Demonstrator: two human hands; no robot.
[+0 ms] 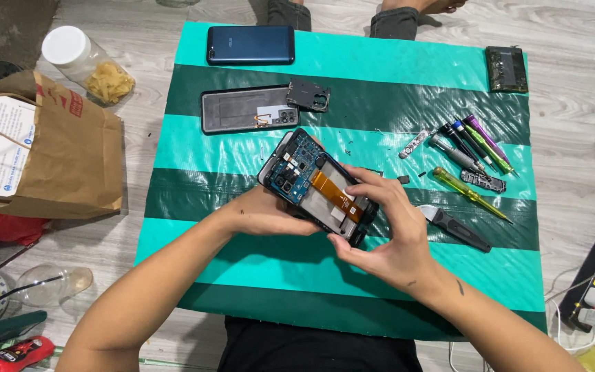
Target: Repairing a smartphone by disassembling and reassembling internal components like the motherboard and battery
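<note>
**Opened phone held in both hands over a striped mat**

The opened phone (317,186), back cover off and its blue circuit board and orange flex cable showing, sits tilted above the middle of the green striped mat (256,265). The left hand (266,215) cradles it from beneath, fingers curled under the frame. The right hand (390,238) grips its lower end, fingers closed along the edge and thumb pressed at the corner. Just beyond lie a grey back cover (242,110) and a small black plate (308,94), with a dark blue phone (250,45) farther off. To the right rest several screwdrivers (473,141), a yellow-handled screwdriver (468,193) and a black-handled pry tool (454,226). A brown paper bag (63,155) stands left of the mat.
</note>
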